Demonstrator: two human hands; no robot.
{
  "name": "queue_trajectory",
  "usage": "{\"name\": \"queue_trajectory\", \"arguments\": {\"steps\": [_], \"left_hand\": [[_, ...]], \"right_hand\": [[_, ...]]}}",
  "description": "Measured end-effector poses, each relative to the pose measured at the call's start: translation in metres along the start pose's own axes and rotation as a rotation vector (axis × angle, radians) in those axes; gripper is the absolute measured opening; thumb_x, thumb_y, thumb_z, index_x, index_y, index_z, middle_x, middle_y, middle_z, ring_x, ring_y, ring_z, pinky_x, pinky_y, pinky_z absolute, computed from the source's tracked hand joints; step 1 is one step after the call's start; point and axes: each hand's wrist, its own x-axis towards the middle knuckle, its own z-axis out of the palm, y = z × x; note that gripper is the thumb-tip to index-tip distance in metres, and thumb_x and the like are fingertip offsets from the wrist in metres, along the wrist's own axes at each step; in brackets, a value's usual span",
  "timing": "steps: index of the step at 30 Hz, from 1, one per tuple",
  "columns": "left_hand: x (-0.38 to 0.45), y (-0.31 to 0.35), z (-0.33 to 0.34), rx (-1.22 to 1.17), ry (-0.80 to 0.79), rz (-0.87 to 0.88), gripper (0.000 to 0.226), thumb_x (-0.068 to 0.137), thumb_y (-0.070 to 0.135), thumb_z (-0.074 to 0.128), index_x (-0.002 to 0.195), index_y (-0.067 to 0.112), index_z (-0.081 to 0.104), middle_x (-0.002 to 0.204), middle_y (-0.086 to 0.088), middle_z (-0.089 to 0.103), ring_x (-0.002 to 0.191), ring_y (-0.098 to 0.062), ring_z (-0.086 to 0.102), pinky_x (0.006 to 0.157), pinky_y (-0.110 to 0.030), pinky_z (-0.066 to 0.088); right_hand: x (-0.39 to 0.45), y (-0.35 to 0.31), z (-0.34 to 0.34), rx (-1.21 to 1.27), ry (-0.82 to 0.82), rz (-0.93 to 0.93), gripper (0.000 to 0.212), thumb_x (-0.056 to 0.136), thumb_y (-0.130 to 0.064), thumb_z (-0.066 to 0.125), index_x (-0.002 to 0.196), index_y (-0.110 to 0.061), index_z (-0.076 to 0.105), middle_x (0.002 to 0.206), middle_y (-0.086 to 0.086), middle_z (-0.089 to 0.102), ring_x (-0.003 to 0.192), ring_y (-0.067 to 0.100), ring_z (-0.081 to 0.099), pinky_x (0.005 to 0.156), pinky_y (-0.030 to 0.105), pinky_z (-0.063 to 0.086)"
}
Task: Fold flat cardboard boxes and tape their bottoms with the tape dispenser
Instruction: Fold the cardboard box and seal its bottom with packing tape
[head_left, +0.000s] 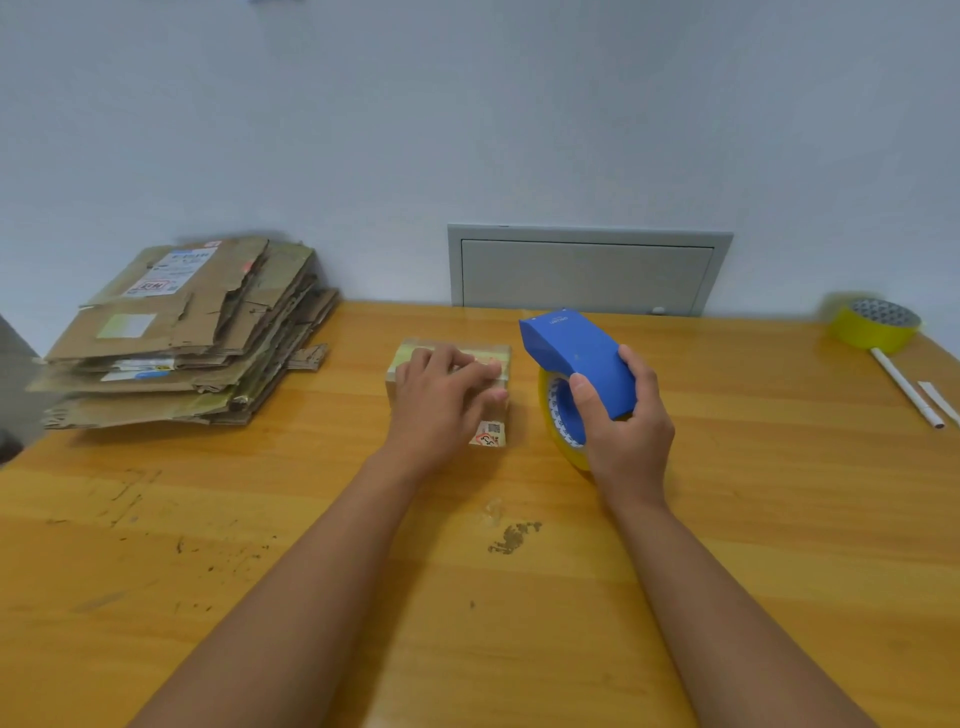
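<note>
Left hand (447, 400) laid flat, fingers straight, pressing on top of small taped cardboard box (493, 358) mid-table, fingertips toward the box's right edge. Right hand (626, 421) curled round blue tape dispenser (576, 358), just right of the box and apart from it. Dispenser's long axis running away from the body and slightly left, nose tilted up toward the wall, yellowish tape roll (558, 421) underneath. Stack of flattened cardboard boxes (176, 332) at far left of wooden table (260, 519). Yellow tape roll (875, 322) and white pen (906, 388) at far right.
</note>
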Motion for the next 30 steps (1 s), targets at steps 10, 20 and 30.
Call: {"name": "queue_trajectory", "arguments": {"steps": [10, 20, 30], "left_hand": [[0.000, 0.003, 0.007, -0.025, 0.000, -0.019, 0.023, 0.091, 0.039, 0.067, 0.108, 0.025, 0.071, 0.115, 0.001, 0.054, 0.112, -0.021, 0.042, 0.090, -0.029, 0.019], [0.000, 0.006, 0.012, -0.001, 0.010, 0.022, 0.025, 0.092, 0.041, 0.063, 0.106, 0.021, 0.068, 0.122, 0.005, 0.063, 0.116, -0.018, 0.051, 0.094, -0.029, 0.017], [0.005, -0.002, 0.004, 0.043, -0.075, 0.079, 0.027, 0.095, 0.042, 0.057, 0.113, 0.024, 0.065, 0.126, 0.010, 0.059, 0.119, -0.017, 0.046, 0.094, -0.028, 0.018]], "right_hand": [[0.000, 0.000, -0.001, -0.003, -0.003, -0.008, 0.066, 0.085, -0.055, 0.063, 0.140, -0.020, 0.052, 0.131, -0.006, 0.058, 0.113, 0.009, 0.055, 0.090, 0.026, 0.050], [0.000, 0.001, 0.000, -0.015, -0.005, -0.018, 0.065, 0.085, -0.055, 0.062, 0.139, -0.021, 0.052, 0.126, -0.012, 0.055, 0.109, 0.001, 0.051, 0.085, 0.007, 0.041], [-0.001, -0.001, -0.001, 0.003, -0.011, 0.013, 0.065, 0.084, -0.055, 0.063, 0.139, -0.022, 0.052, 0.127, -0.009, 0.057, 0.110, 0.009, 0.055, 0.090, 0.031, 0.052]]}}
